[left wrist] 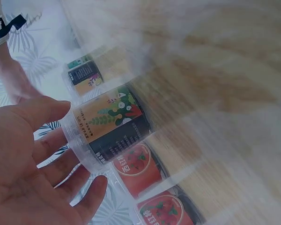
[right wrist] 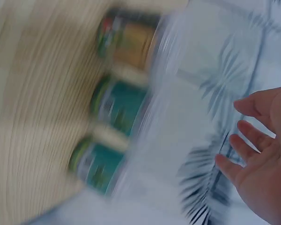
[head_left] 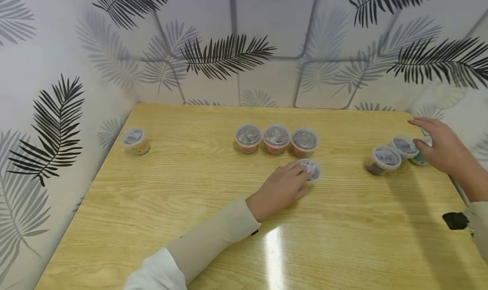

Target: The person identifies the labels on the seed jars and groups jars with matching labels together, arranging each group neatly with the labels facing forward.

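Observation:
My left hand (head_left: 283,187) reaches over a small clear-lidded tub (head_left: 314,171) and holds it at its lid. In the left wrist view this tub (left wrist: 113,123) has an orange and black label with printed leaves; the thumb (left wrist: 56,108) is at one side of the lid, fingers at the other. Just behind it stand three red-labelled tubs (head_left: 276,140) in a row. My right hand (head_left: 442,146) is at the table's right edge, fingers spread, above a green tub (head_left: 419,159). In the right wrist view that hand (right wrist: 267,150) holds nothing, apart from the blurred tubs.
Beside the green tub are another lidded tub (head_left: 404,146) and a dark-labelled one (head_left: 383,160). A lone orange-labelled tub (head_left: 136,141) stands at the far left of the wooden table (head_left: 171,188). Leaf-patterned cloth (head_left: 206,86) hangs behind and along the sides.

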Motion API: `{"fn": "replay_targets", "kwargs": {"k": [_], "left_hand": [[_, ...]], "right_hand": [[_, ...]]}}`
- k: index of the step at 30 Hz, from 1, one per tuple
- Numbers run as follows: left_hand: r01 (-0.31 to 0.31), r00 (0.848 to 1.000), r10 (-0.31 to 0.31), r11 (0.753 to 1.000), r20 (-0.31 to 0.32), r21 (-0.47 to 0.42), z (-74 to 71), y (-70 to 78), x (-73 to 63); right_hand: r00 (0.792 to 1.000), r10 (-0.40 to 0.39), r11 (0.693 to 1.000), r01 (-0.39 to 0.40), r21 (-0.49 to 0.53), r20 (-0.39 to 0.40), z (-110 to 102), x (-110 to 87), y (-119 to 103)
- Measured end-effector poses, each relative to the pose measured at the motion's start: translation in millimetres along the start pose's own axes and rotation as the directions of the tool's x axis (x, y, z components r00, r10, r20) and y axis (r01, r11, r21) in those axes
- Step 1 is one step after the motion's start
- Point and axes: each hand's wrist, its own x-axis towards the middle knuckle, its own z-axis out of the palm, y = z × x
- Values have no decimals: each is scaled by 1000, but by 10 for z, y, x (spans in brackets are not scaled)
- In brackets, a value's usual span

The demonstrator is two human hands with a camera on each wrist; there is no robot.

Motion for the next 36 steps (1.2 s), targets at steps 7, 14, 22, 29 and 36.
{"fn": "replay_targets", "kwargs": {"k": [7, 14, 22, 29, 36], "left_hand": [[8, 1000, -8, 1000, -2, -18, -53, -28, -253], [45, 997, -31, 980, 77, -192, -139, -85, -464], [18, 999, -6, 955, 44, -297, -166, -106, -705], [-60, 995, 22, 911, -98, -408, -93, -63, -902], [125, 989, -147, 835, 1, -536, -58, -28, -1003]], "right_hand": [[950, -313, 934, 310, 177, -9, 497, -86, -868], [892, -410, 849, 299, 436, 188, 1048, -90, -1477], [875, -425, 802, 245, 545, 232, 1315, -165, -1805], [878, -400, 805, 201, 557, 261, 1360, -302, -1938], [891, -392, 774, 186, 605, 228, 1408, -349, -2028]]}}
